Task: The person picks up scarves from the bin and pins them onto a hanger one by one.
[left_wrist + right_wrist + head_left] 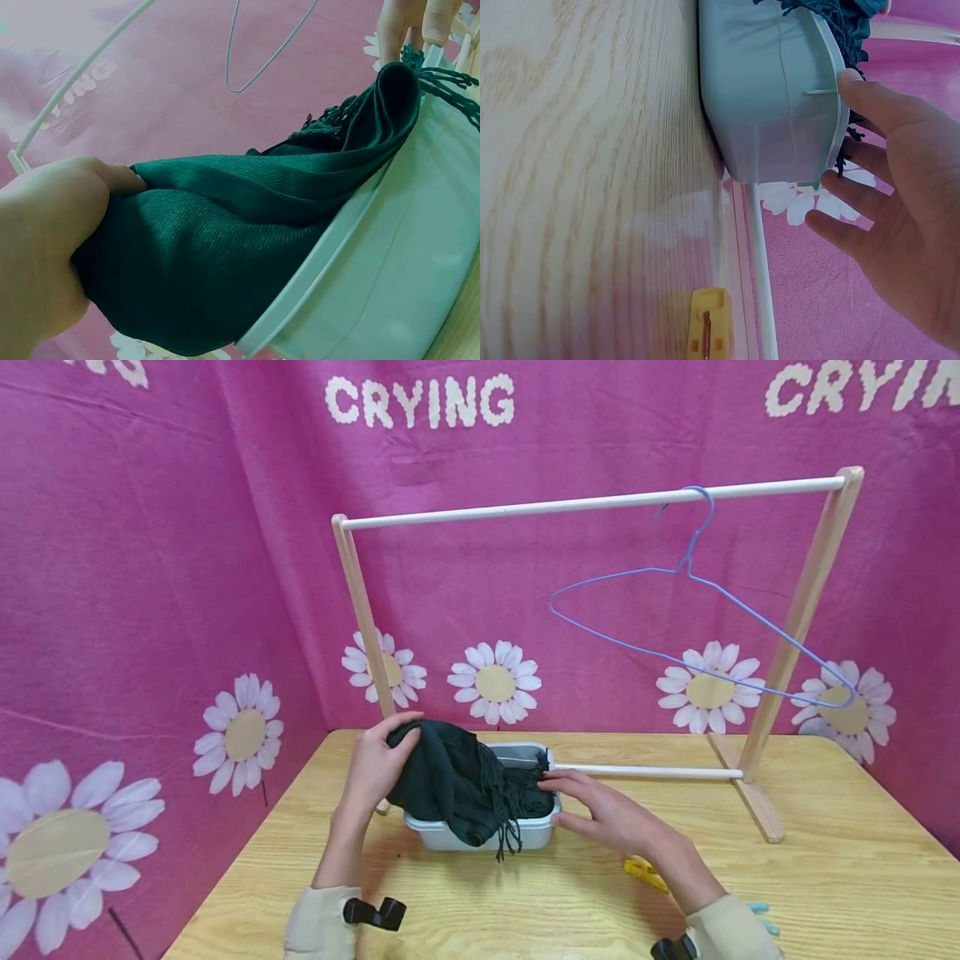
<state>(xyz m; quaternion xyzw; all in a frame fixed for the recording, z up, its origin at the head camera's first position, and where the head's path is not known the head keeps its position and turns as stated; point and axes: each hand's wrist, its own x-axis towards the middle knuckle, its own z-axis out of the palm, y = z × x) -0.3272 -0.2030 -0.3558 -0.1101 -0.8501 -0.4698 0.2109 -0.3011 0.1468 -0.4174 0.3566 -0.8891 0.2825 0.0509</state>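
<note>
Beige sleeves [322, 922] are seen nearest, and dark cloth [442, 777], draped over the pale basin [459, 839], is pinched by the left hand [377, 760], while the right hand [603, 812] is loosely spread at the rim [536, 823] — apparently the cloth is being arranged, and its fringe [528, 793] should be gathered next.

Floor of tub [465, 837] invisible beneath cloth [442, 777]

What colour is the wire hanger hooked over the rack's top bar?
The hanger is light blue; it shows best in the head view.
</note>
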